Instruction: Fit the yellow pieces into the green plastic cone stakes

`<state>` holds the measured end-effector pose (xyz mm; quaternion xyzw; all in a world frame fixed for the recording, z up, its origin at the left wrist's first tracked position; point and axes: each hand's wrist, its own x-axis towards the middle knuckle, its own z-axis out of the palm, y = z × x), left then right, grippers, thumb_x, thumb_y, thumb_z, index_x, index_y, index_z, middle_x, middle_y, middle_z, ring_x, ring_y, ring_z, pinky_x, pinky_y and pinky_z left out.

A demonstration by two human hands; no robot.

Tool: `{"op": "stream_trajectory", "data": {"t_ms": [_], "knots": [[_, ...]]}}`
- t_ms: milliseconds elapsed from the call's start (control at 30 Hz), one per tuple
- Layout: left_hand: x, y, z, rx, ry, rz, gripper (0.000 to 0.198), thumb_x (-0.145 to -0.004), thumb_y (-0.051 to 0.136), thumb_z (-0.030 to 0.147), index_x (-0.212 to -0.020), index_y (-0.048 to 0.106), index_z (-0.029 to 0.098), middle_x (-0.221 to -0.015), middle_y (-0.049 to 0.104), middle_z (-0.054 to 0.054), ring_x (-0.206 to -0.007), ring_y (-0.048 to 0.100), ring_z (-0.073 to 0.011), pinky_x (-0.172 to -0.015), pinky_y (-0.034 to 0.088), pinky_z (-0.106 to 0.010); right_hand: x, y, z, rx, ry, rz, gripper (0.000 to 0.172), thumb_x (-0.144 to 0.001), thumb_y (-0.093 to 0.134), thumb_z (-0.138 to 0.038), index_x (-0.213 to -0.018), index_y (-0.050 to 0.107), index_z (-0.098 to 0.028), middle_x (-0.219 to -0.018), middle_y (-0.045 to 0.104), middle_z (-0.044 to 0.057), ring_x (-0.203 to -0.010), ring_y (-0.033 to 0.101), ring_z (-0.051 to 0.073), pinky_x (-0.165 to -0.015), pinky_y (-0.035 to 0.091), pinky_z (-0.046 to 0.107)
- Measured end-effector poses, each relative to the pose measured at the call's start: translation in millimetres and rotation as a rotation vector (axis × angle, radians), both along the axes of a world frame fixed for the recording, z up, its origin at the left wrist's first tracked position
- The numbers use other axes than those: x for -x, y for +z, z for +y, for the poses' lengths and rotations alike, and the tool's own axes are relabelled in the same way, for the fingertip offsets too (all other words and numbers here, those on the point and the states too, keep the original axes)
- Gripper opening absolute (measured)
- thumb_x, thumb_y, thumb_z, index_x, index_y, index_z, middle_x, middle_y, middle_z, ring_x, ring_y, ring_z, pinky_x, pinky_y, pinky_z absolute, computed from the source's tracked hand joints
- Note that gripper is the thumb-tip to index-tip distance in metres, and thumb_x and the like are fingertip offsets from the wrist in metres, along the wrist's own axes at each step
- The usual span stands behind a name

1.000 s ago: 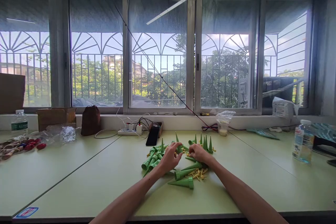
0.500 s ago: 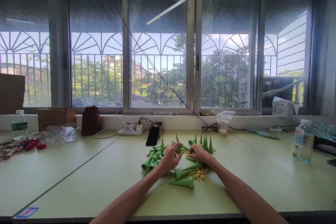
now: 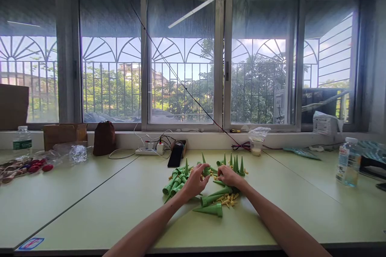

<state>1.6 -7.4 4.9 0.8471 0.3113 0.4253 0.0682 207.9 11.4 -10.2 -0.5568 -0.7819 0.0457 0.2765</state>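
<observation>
Lying just front-left of the yellow pile [image 3: 228,200] on the table [image 3: 301,184], a green cone [image 3: 212,210] is seen; beyond the pile, upright cones [image 3: 241,168] are clustered. Left of it, the left hand [image 3: 194,182] is posed with fingers curved; whether a cone is gripped cannot be told. Behind it, the right hand's [image 3: 229,176] fingers are bent downward, their contents hidden.

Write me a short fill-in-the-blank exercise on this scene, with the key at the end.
The cone nearest the front edge of the table is coloured ____.
The small pieces by the right forearm are coloured ____.
In the picture, the dark bag stands to the ____ of the phone.

Missing words: green; yellow; left.
</observation>
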Motion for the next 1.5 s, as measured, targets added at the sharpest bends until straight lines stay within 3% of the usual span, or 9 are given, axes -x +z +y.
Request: {"op": "stream_trajectory", "data": {"t_ms": [300,533,667,800,967,1167,1500], "knots": [[0,-0.3,-1,0.004,-0.010,-0.010,0.032,-0.081,0.056,0.019,-0.113,0.056,0.022,-0.103,0.059,-0.005,-0.068,0.056,-0.0116,-0.070,0.051,-0.027,2,2.1,-2,-0.138,0.006,0.007,0.008,-0.078,0.060,-0.008,-0.078,0.059,-0.016,-0.088,0.064,0.008,-0.089,0.057,0.021,-0.078,0.041,0.026],[0,0.7,-1,-0.002,-0.018,-0.019,0.032,-0.081,0.056,0.021,-0.113,0.056,0.022,-0.104,0.060,-0.006,-0.070,0.057,-0.0128,-0.068,0.051,-0.027,11,16.0,-8,-0.305,0.037,0.153,0.011,-0.083,0.054,-0.010,-0.075,0.055,-0.017,-0.073,0.060,0.004,-0.066,0.053,0.016,-0.062,0.036,0.025],[0,-0.2,1,0.017,-0.021,-0.017,0.034,-0.080,0.054,0.018,-0.114,0.056,0.022,-0.105,0.060,-0.006,-0.070,0.057,-0.0126,-0.069,0.051,-0.027,20,21.1,-14,-0.436,0.128,0.281,0.008,-0.089,0.050,-0.015,-0.088,0.058,-0.017,-0.082,0.061,0.005,-0.073,0.056,0.017,-0.067,0.040,0.026],[0,-0.4,1,0.028,-0.003,-0.021,0.038,-0.078,0.054,0.016,-0.115,0.055,0.022,-0.108,0.060,-0.006,-0.076,0.059,-0.0144,-0.072,0.052,-0.029,30,22.0,-19,-0.517,0.282,0.328,0.020,-0.096,0.042,-0.018,-0.100,0.062,-0.019,-0.093,0.061,0.008,-0.084,0.058,0.018,-0.075,0.044,0.028],[0,0.9,-1,0.018,0.000,-0.031,0.039,-0.077,0.055,0.016,-0.115,0.054,0.023,-0.109,0.060,-0.006,-0.084,0.059,-0.0167,-0.076,0.052,-0.030,37,21.9,-25,-0.556,0.317,0.347,0.022,-0.098,0.041,-0.022,-0.093,0.063,-0.019,-0.087,0.061,0.006,-0.078,0.057,0.017,-0.071,0.042,0.026],[-1,2.0,-2,0.027,0.017,-0.039,0.041,-0.077,0.055,0.016,-0.117,0.050,0.022,-0.102,0.062,-0.005,-0.077,0.058,-0.0156,-0.077,0.051,-0.033,36,22.0,-26,-0.522,0.235,0.349,0.018,-0.096,0.046,-0.028,-0.087,0.059,-0.019,-0.081,0.062,0.005,-0.072,0.057,0.017,-0.066,0.040,0.025],[-2,3.0,-3,0.053,0.005,-0.039,0.041,-0.077,0.055,0.017,-0.117,0.047,0.021,-0.098,0.063,-0.004,-0.073,0.059,-0.0145,-0.071,0.050,-0.029,41,22.0,-32,-0.508,0.242,0.385,0.014,-0.093,0.049,-0.027,-0.085,0.059,-0.019,-0.080,0.064,0.004,-0.071,0.057,0.016,-0.067,0.040,0.024]]}}
